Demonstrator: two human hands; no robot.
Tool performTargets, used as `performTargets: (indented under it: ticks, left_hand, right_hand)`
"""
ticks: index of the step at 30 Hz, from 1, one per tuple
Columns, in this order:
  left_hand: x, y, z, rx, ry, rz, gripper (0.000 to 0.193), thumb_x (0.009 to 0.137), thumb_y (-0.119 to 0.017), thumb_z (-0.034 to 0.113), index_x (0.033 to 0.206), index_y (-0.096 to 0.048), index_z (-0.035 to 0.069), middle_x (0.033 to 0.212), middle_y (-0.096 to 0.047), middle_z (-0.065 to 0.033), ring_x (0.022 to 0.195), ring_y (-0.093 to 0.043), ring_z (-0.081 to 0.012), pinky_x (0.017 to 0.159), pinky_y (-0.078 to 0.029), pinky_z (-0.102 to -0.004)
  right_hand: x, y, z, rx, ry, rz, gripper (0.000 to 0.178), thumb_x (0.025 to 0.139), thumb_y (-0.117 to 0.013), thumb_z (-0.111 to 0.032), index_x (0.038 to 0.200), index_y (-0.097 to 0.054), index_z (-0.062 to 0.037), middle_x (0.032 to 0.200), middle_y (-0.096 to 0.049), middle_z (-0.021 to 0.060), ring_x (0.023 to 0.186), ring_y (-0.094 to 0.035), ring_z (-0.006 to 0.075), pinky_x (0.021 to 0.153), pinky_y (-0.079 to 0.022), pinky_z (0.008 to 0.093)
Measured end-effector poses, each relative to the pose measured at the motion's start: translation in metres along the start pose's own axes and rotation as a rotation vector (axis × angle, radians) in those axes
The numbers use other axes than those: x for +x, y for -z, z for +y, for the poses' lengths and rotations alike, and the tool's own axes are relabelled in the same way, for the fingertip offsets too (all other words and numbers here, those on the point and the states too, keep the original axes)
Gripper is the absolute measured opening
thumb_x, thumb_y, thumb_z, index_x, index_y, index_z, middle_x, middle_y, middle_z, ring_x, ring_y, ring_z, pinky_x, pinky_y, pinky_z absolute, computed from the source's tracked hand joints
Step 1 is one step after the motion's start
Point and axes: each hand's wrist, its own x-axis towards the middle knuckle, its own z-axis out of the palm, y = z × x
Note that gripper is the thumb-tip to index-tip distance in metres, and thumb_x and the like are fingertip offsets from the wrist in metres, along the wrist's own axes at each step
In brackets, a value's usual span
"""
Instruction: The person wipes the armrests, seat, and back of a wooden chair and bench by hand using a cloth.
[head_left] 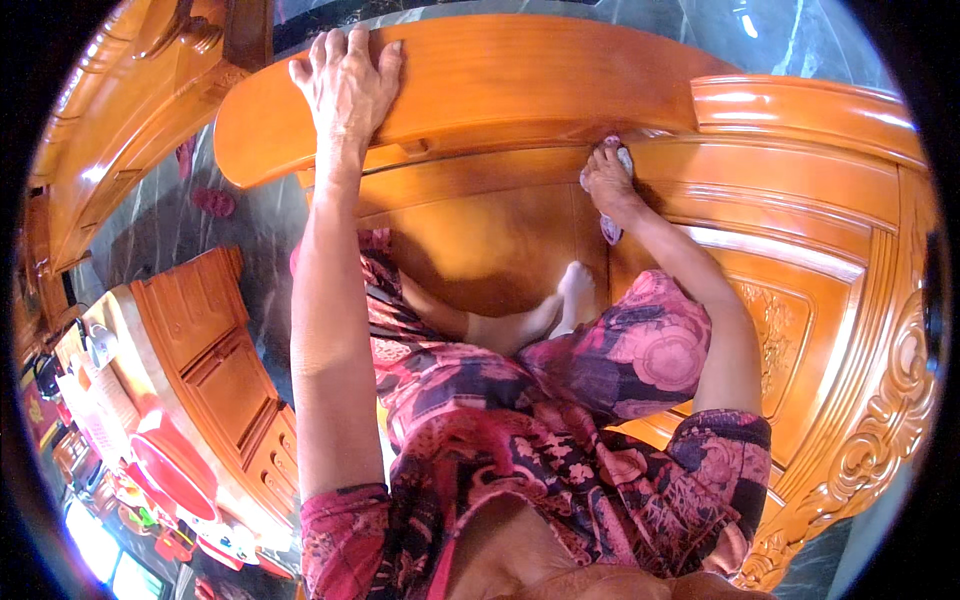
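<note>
The left hand (pixel 347 75) lies flat, fingers spread, on the wooden armrest (pixel 480 70). The right hand (pixel 610 180) presses what seems a small cloth (pixel 622 160) under its edge, mid-wipe; next, steady strokes along the groove.

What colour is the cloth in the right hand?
Pale whitish-lilac small cloth, pressed on the orange wooden furniture; head view.

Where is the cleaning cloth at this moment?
In the head view the cloth is right of centre near the top, pressed under the right hand against the wooden furniture, just below its curved armrest.
</note>
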Motion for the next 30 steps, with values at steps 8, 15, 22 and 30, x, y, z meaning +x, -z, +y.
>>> performTargets:
  ticks: [8,15,22,30]
  left_hand:
    - [-0.003,-0.006,-0.009,0.046,-0.016,0.039,0.048,0.090,-0.054,0.050,0.119,-0.061,0.012,0.122,-0.061,-0.0085,0.123,-0.049,-0.0278,0.102,-0.028,-0.0606]
    - [-0.001,-0.004,-0.006,0.056,-0.022,-0.016,0.049,0.090,-0.054,0.049,0.121,-0.060,0.012,0.121,-0.061,-0.0083,0.122,-0.050,-0.0276,0.101,-0.029,-0.0586]
    - [0.001,0.002,-0.005,0.039,-0.010,-0.053,0.047,0.090,-0.055,0.048,0.121,-0.061,0.012,0.123,-0.060,-0.0079,0.123,-0.049,-0.0269,0.103,-0.027,-0.0568]
    - [0.000,0.001,-0.002,0.029,-0.018,-0.031,0.048,0.089,-0.055,0.048,0.119,-0.061,0.011,0.122,-0.060,-0.0083,0.124,-0.048,-0.0271,0.103,-0.026,-0.0584]
  right_hand:
    - [-0.015,0.043,0.018,0.260,-0.302,-0.038,0.037,0.074,-0.061,-0.030,0.104,-0.066,-0.0070,0.105,-0.062,0.0108,0.110,-0.048,0.0264,0.094,-0.034,0.0449]
    - [-0.043,0.072,0.041,0.250,-0.426,-0.005,0.050,0.076,-0.063,-0.043,0.109,-0.063,-0.0046,0.113,-0.060,0.0121,0.109,-0.050,0.0284,0.097,-0.033,0.0503]
    - [-0.013,0.032,0.011,0.202,-0.316,0.084,0.036,0.079,-0.053,-0.027,0.100,-0.065,-0.0002,0.103,-0.063,0.0179,0.100,-0.054,0.0354,0.101,-0.032,0.0595]
    - [0.005,-0.009,-0.005,0.133,-0.131,0.123,0.037,0.077,-0.057,-0.026,0.101,-0.064,0.0013,0.097,-0.062,0.0164,0.100,-0.054,0.0339,0.099,-0.035,0.0577]
